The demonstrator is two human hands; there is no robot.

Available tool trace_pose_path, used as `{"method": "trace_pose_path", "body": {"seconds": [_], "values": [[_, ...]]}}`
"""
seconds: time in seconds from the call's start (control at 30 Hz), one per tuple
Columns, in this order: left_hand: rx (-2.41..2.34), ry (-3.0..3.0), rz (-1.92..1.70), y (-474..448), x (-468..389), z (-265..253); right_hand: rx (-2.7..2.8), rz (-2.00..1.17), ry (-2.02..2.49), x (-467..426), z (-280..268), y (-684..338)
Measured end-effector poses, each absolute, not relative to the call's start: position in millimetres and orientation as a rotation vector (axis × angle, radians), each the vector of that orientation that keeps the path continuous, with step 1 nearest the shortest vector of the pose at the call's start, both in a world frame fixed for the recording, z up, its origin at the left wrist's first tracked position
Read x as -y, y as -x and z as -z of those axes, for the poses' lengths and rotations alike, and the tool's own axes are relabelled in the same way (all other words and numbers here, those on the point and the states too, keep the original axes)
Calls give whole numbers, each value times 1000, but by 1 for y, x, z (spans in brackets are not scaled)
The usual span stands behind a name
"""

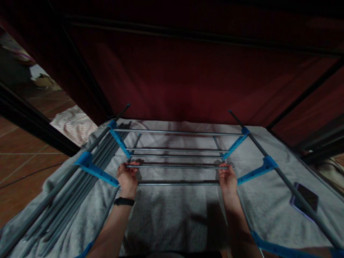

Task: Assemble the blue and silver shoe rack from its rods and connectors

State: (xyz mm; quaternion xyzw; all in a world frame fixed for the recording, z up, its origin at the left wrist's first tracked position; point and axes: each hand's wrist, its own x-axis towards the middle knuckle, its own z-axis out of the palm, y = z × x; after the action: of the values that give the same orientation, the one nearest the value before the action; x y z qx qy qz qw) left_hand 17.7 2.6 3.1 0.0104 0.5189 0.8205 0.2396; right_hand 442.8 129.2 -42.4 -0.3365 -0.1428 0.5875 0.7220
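Note:
A grey metal rod lies crosswise between my two hands. My left hand, with a black band on the wrist, is closed round its left end, and my right hand is closed on the right end, palm up. Around them stands a rack frame of grey tubes joined by blue plastic brackets. Another blue bracket is close beside my right hand. Several crossbars span the two sides of the frame; one lower bar passes by my wrists.
Several loose grey tubes lie in a bundle at the left. A phone rests on the grey blanket at the right, partly behind a tube. A dark red panel rises behind the rack. Tiled floor shows at far left.

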Motion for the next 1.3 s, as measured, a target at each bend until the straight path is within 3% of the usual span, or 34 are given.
{"method": "trace_pose_path", "body": {"seconds": [1.3], "values": [[-1426,1,-2235,-20,-2,-6,272,-1277,726,-129,41,-444]]}}
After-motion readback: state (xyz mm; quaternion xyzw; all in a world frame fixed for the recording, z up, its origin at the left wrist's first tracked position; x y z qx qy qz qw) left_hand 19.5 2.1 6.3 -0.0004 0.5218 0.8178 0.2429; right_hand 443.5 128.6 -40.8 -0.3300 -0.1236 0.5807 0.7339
